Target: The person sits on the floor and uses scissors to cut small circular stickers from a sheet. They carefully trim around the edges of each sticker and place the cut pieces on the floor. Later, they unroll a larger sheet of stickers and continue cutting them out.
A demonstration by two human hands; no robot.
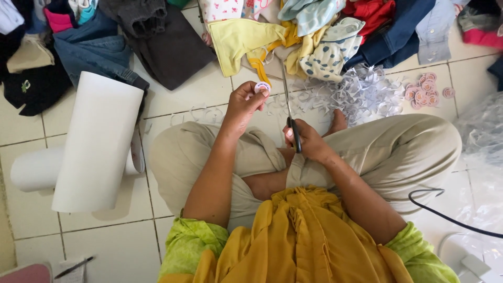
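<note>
My left hand pinches a small round pink-and-white sticker between thumb and fingers, held above my crossed legs. My right hand grips the black handles of a pair of scissors, whose long blades point away from me, just right of the sticker. A heap of white paper trimmings lies on the tiled floor beyond my foot. Several cut round stickers sit in a small cluster to the right of the trimmings.
A large white paper roll lies on the tiles at my left. Piled clothes cover the floor ahead. A black cable and clear plastic are at my right. A pen lies at lower left.
</note>
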